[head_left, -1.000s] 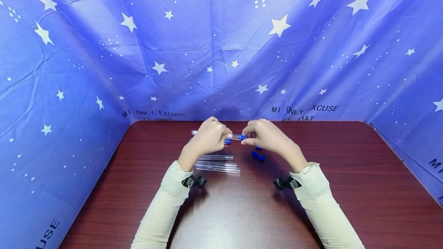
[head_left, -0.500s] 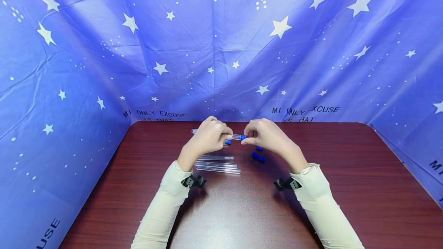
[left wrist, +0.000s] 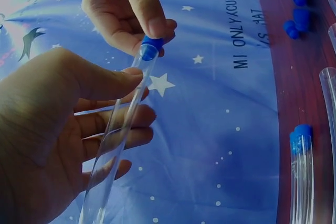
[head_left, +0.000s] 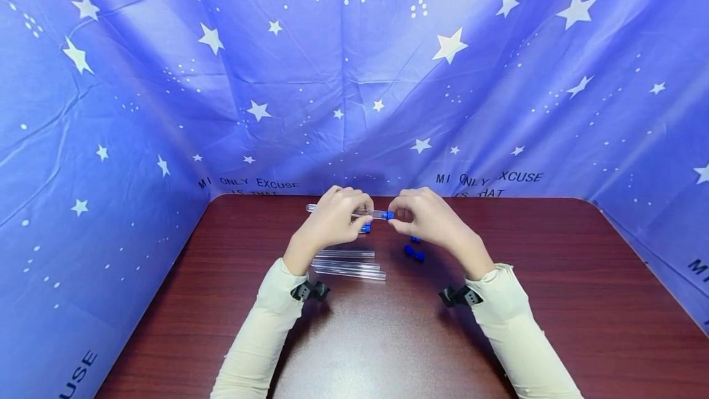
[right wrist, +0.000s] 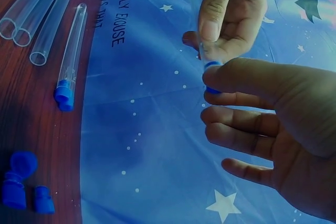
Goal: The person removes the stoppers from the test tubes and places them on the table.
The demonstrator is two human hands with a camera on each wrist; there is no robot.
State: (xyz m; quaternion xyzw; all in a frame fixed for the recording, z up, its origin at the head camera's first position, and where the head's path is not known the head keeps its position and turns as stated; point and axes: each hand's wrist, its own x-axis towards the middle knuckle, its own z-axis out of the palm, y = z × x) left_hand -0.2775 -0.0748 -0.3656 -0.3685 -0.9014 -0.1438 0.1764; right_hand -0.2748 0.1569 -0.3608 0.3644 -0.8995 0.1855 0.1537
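My left hand (head_left: 335, 217) holds a clear test tube (left wrist: 118, 129), the thumb on one side and the fingers behind it. A blue cap (left wrist: 152, 44) sits at the tube's mouth, its narrow lower part inside the glass-clear rim. Thumb and forefinger of my right hand (head_left: 429, 217) pinch this cap, while its other fingers stay spread in the right wrist view. The tube is held above the table, its closed end pointing left in the head view. Capped tubes (left wrist: 302, 166) lie on the table below the left hand, partly hidden in the head view.
Several uncapped clear tubes (head_left: 349, 266) lie side by side on the dark red table (head_left: 354, 337), nearer the person. Loose blue caps (head_left: 414, 253) lie below the right hand. A blue star-patterned cloth (head_left: 343, 79) hangs behind and along the sides.
The held tube and its cap have risen slightly in the head view. My left thumb has shifted down, apart from the forefinger. The right fingers have closed in on the cap again.
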